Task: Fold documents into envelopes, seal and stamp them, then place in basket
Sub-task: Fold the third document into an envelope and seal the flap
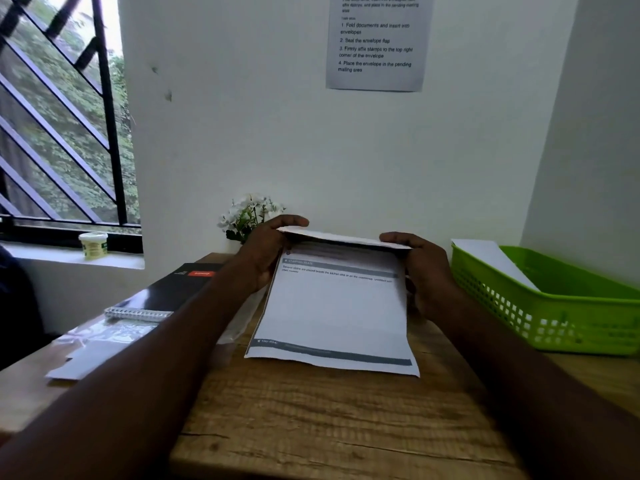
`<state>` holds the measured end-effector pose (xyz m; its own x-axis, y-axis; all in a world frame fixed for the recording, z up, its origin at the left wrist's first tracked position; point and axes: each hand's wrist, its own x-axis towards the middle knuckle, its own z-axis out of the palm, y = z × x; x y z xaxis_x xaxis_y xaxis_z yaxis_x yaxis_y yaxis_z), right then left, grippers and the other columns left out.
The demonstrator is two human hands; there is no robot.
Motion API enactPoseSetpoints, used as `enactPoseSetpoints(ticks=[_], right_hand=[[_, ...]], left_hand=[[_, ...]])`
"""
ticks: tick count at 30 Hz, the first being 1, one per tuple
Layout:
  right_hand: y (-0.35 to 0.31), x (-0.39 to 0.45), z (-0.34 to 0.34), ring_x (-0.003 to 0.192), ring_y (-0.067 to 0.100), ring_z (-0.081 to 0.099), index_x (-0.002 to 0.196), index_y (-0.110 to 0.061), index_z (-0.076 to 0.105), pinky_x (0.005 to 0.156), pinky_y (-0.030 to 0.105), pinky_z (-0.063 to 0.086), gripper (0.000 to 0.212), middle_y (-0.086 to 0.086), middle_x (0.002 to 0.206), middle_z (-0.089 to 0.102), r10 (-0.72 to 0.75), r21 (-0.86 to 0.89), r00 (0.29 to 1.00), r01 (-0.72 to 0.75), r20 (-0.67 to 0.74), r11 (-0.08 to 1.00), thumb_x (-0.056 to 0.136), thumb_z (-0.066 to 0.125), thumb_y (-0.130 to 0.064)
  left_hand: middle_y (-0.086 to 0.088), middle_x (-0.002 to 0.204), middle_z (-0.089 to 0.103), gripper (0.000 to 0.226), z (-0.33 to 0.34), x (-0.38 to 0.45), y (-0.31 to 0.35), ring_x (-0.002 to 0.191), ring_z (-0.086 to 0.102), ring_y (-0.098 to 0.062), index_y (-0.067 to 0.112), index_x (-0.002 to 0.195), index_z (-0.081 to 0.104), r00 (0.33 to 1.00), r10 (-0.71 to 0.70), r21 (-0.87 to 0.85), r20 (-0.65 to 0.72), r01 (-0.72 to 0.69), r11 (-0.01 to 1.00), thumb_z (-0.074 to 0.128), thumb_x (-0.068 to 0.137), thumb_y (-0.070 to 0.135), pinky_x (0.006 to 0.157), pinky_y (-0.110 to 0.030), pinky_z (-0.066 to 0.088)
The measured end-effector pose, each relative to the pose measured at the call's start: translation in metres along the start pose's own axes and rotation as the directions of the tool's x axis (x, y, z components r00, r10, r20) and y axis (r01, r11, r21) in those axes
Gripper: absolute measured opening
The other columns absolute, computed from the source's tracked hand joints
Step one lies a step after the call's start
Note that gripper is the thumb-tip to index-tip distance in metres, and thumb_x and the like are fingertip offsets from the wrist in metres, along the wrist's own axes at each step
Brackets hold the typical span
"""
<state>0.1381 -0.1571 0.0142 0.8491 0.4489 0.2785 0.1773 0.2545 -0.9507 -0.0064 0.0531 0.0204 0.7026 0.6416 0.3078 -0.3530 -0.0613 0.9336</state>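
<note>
Wooden desk (332, 420) fills the lower frame, white wall behind it with a printed instruction sheet (377, 43) taped high up. Barred window (59, 116) on the left, greenery outside, small pale tub (92, 244) on the sill. Green plastic basket (554, 306) sits at the desk's right side, one white envelope (491, 261) already leaning inside it against the far wall. Left side of desk: black folder with a red label (180, 285), a spiral-bound notebook (138, 313) in front of it, then loose white sheets and clear plastic sleeves (93, 344) nearer the edge. Small bunch of white flowers (249, 216) against the wall, partly hidden behind the left hand. Centre of desk: the document (332, 313), printed sheet with dark header bands, near edge lying on the wood, far edge lifted and curled over toward the person. Left hand (266, 254) grips the sheet's far-left corner, fingers curled over the top of the fold, thumb side underneath. Right hand (422, 265) grips the far-right corner the same way, fingers wrapped over the raised edge. Both hands pinch paper, neither one spread flat. Fold is partway: top portion raised off the desk, not yet pressed down.
</note>
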Motion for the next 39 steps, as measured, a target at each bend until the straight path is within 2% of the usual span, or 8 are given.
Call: enactPoseSetpoints(ticks=[5, 12, 15, 19, 24, 28, 33, 39], right_hand=[[-0.006, -0.001, -0.003, 0.068, 0.023, 0.067, 0.087, -0.019, 0.083, 0.051, 0.023, 0.05, 0.023, 0.003, 0.086, 0.077, 0.136, 0.065, 0.991, -0.137, 0.018, 0.988, 0.088, 0.062, -0.009], [-0.009, -0.006, -0.007, 0.067, 0.028, 0.067, 0.088, -0.009, 0.083, 0.052, 0.025, 0.051, 0.024, 0.011, 0.088, 0.076, 0.196, 0.062, 0.98, -0.194, -0.019, 0.979, 0.079, 0.061, -0.008], [-0.008, -0.005, -0.004, 0.067, 0.027, 0.065, 0.083, -0.01, 0.084, 0.054, 0.025, 0.05, 0.031, 0.01, 0.089, 0.078, 0.182, 0.05, 0.98, -0.178, -0.075, 0.983, 0.08, 0.053, -0.011], [-0.006, -0.003, -0.004, 0.07, 0.023, 0.066, 0.078, -0.013, 0.083, 0.059, 0.026, 0.049, 0.031, 0.002, 0.082, 0.079, 0.132, 0.033, 0.985, -0.129, -0.107, 0.991, 0.081, 0.053, -0.02], [0.0, 0.005, 0.001, 0.094, 0.011, 0.069, 0.092, -0.024, 0.081, 0.093, 0.034, 0.053, 0.016, -0.012, 0.091, 0.075, -0.153, -0.124, 0.983, 0.14, -0.105, 0.982, 0.087, 0.069, -0.015], [0.004, -0.003, 0.001, 0.101, 0.008, 0.068, 0.103, -0.028, 0.077, 0.1, 0.042, 0.051, 0.023, -0.015, 0.102, 0.075, -0.505, -0.525, 0.858, 0.472, 0.092, 0.708, 0.092, 0.066, -0.045], [0.008, -0.01, 0.009, 0.093, 0.001, 0.069, 0.094, -0.034, 0.079, 0.096, 0.045, 0.05, 0.026, -0.02, 0.096, 0.076, -0.589, -0.599, 0.75, 0.63, 0.302, 0.495, 0.087, 0.068, -0.056], [0.006, -0.013, 0.015, 0.086, 0.004, 0.072, 0.092, -0.029, 0.083, 0.084, 0.04, 0.056, 0.008, -0.014, 0.087, 0.079, -0.555, -0.523, 0.746, 0.66, 0.369, 0.539, 0.088, 0.077, -0.032]], left_hand=[[-0.019, 0.087, 0.071, 0.007, 0.002, -0.004, 0.006, 0.07, 0.069, -0.033, 0.011, 0.089, 0.076, 0.993, -0.11, -0.091, -0.041, 0.106, 0.99, 0.071, 0.084, 0.01, 0.061, -0.036, 0.06], [-0.023, 0.104, 0.076, 0.036, -0.001, -0.005, 0.013, 0.094, 0.072, -0.037, 0.001, 0.108, 0.07, 0.989, -0.143, -0.252, -0.035, 0.129, 0.959, 0.044, 0.101, 0.025, 0.079, -0.039, 0.059], [-0.015, 0.095, 0.074, 0.03, 0.001, -0.006, 0.011, 0.079, 0.071, -0.027, 0.004, 0.111, 0.067, 0.982, -0.191, -0.125, -0.005, 0.189, 0.974, 0.066, 0.096, 0.03, 0.067, -0.032, 0.062], [-0.013, 0.092, 0.074, 0.012, 0.003, -0.008, 0.003, 0.075, 0.074, -0.023, 0.004, 0.103, 0.07, 0.97, -0.235, 0.005, 0.061, 0.235, 0.972, 0.072, 0.091, 0.008, 0.065, -0.033, 0.063], [-0.008, 0.09, 0.076, 0.02, 0.007, -0.012, 0.009, 0.073, 0.073, -0.017, 0.009, 0.105, 0.074, 0.993, -0.107, 0.069, 0.045, 0.104, 0.992, 0.075, 0.087, -0.001, 0.061, -0.027, 0.06], [0.007, 0.069, 0.068, 0.015, 0.01, -0.015, 0.013, 0.06, 0.055, -0.007, 0.019, 0.097, 0.08, 0.981, 0.135, 0.488, 0.139, -0.187, 0.853, 0.084, 0.083, 0.017, 0.052, -0.018, 0.04], [0.009, 0.078, 0.076, 0.014, 0.028, -0.024, 0.016, 0.061, 0.055, 0.002, 0.007, 0.098, 0.079, 0.922, 0.226, 0.488, 0.315, -0.362, 0.795, 0.082, 0.085, 0.011, 0.06, -0.012, 0.043], [-0.016, 0.092, 0.075, 0.017, 0.03, -0.026, 0.019, 0.083, 0.069, -0.01, -0.002, 0.098, 0.075, 0.92, 0.163, 0.466, 0.357, -0.326, 0.822, 0.081, 0.084, 0.006, 0.069, -0.021, 0.05]])
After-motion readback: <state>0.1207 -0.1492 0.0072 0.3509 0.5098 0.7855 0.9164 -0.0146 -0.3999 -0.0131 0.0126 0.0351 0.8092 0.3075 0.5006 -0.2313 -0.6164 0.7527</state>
